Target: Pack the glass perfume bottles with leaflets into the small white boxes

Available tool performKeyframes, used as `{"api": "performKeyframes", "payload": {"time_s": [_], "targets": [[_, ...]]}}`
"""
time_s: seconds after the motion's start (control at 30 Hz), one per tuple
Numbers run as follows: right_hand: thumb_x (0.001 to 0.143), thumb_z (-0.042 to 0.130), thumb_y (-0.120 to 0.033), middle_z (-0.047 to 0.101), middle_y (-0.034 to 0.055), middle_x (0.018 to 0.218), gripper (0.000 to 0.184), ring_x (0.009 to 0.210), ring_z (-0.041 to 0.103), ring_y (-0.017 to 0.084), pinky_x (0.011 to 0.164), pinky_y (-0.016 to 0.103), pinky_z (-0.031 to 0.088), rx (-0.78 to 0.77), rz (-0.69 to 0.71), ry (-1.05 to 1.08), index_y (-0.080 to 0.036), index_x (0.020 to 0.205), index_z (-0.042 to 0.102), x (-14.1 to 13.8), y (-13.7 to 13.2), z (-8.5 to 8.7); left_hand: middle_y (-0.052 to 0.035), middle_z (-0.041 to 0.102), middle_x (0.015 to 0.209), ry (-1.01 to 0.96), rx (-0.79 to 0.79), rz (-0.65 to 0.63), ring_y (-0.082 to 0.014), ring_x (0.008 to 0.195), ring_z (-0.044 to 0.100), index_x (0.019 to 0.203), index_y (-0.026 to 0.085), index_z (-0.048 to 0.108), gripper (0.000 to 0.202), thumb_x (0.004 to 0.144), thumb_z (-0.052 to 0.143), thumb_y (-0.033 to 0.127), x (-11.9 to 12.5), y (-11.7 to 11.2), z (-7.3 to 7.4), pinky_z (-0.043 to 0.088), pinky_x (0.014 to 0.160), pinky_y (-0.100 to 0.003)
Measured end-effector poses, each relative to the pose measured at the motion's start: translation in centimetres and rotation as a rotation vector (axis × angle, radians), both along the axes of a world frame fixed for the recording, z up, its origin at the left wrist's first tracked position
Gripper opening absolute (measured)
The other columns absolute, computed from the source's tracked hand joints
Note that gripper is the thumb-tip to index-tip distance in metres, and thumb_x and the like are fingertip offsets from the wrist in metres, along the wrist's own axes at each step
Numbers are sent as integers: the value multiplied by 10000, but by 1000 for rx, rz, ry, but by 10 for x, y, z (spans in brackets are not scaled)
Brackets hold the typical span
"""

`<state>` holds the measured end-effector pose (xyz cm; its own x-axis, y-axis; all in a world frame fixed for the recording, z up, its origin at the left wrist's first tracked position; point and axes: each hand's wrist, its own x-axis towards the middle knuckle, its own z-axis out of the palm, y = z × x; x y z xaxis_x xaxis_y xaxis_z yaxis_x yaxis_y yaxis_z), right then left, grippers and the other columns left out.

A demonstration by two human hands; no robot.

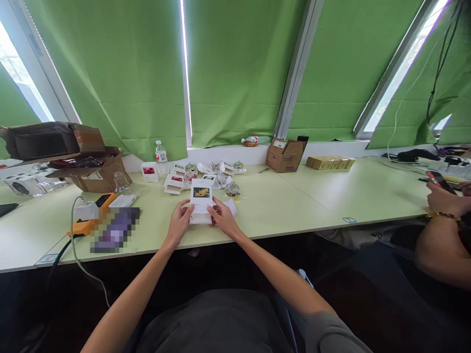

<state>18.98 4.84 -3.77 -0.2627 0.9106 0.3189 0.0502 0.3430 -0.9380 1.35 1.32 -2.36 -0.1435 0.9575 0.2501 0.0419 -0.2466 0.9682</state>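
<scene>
The small white rectangular box [201, 201] with a yellow flower picture is seen to be of smooth, matt card. The pale green table top [294, 206] is finished in smooth laminate with a faint sheen. The open brown box [284, 158] is made of rough corrugated cardboard, and the green blinds [239, 73] of matt, creased cloth.

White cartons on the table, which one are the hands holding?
The yellow-pictured carton, gripped by left hand and right hand; the red-pictured cartons lie farther back.
</scene>
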Motion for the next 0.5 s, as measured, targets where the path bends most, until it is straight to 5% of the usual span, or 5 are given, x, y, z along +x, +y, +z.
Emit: {"api": "performKeyframes", "payload": {"time_s": [0.3,0.5], "targets": [[881,532,-486,586,2,878,660,598,491,88,495,222,542,46,-11,32,-358,1484,294,0,-3,3,-19,619,798,-9,51,-73,-94,574,477,1464,251,351,698,850,587,486,3,-9,10,461,564,-222],[868,547,-485,549,4,872,583,611,476,85,510,230,553,21,37,39,-344,1422,429,-1,0,2,-5,562,761,-7,77,-93,-95,573,439,1439,238,413,652,860,567,496,2,-6,7,469,514,-212]]}}
